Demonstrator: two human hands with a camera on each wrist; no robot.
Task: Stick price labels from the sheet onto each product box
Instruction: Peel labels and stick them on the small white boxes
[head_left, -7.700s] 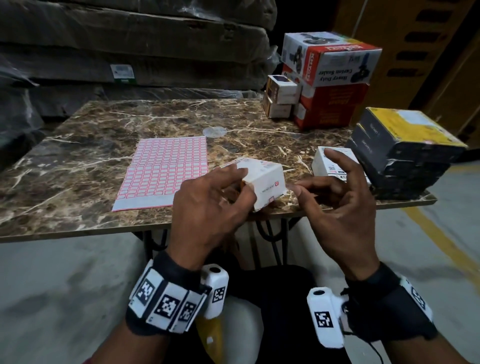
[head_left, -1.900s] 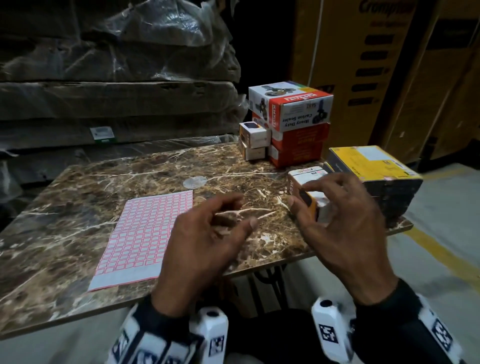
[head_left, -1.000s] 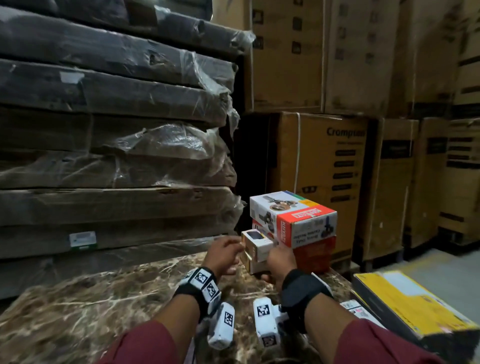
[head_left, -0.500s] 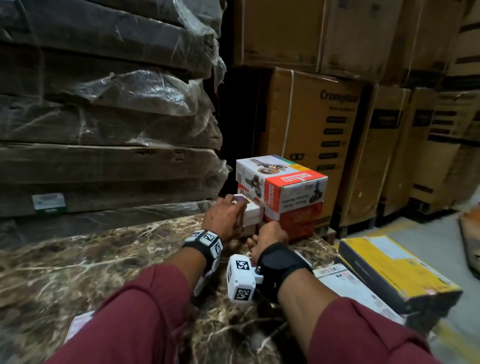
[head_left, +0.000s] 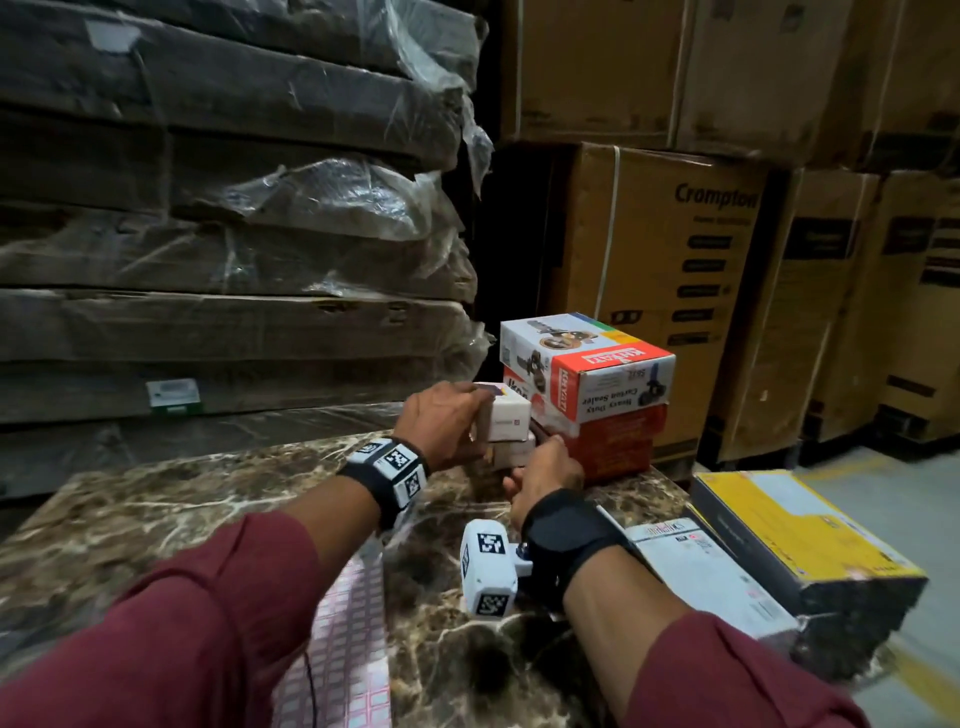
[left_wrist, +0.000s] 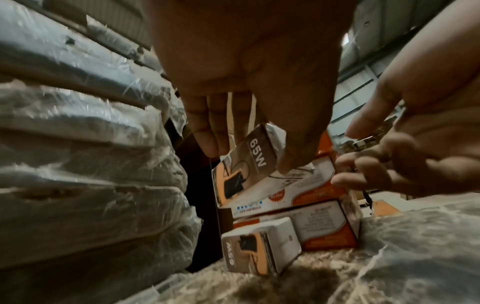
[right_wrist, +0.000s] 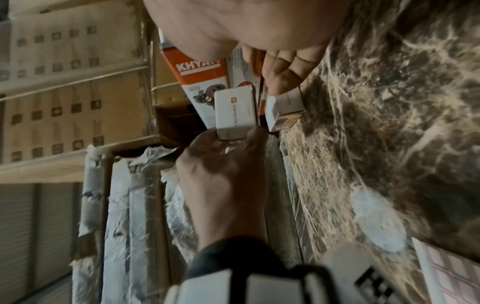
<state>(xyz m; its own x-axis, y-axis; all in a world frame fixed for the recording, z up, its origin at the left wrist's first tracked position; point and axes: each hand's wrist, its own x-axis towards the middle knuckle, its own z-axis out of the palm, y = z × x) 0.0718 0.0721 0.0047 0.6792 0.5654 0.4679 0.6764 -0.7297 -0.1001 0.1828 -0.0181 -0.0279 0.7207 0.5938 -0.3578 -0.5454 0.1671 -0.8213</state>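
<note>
My left hand (head_left: 475, 415) grips a small white charger box (head_left: 509, 415) marked 65W (left_wrist: 255, 152) and holds it just above a second, matching small box (head_left: 511, 453) that stays on the marble table (head_left: 182, 499). My right hand (head_left: 543, 452) reaches in beside that lower box (right_wrist: 284, 107), fingers loosely curled and holding nothing; its fingertips (right_wrist: 280, 82) are at the box's near end. In the left wrist view the right hand (left_wrist: 363, 162) hangs to the right of the held box. The pink-grid label sheet (head_left: 337, 649) lies on the table under my left forearm.
Two stacked red-and-white carton sealer boxes (head_left: 587, 374) stand right behind the small boxes. A flat white box (head_left: 701, 577) and a yellow-topped black box (head_left: 795, 535) lie at the table's right edge. Wrapped slabs (head_left: 234, 260) and brown cartons (head_left: 675, 291) rise behind the table.
My left hand has lifted the top small box off the lower one. My right hand has moved in closer to the lower box. The head view has tilted up a little.
</note>
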